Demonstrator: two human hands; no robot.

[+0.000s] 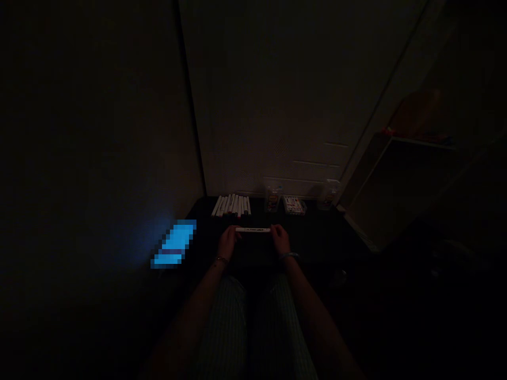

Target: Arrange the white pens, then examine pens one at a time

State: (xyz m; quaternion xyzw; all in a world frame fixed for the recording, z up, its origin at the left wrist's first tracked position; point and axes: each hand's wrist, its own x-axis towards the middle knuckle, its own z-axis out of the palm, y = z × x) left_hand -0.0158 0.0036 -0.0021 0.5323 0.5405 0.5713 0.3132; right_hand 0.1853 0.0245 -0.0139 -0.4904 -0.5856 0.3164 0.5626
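Note:
The room is very dark. I hold a white marker pen (253, 230) level between both hands, above a black low table (317, 237). My left hand (227, 241) pinches its left end and my right hand (280, 238) pinches its right end. A row of several white markers (233, 205) lies side by side at the table's far edge, just beyond my hands. My striped trouser legs show below my forearms.
A glowing blue screen (175, 245) lies at the table's left. Small marker packs (293, 205) and a clear container (272, 199) stand at the far edge by the wall. A shelf unit (380, 184) stands to the right.

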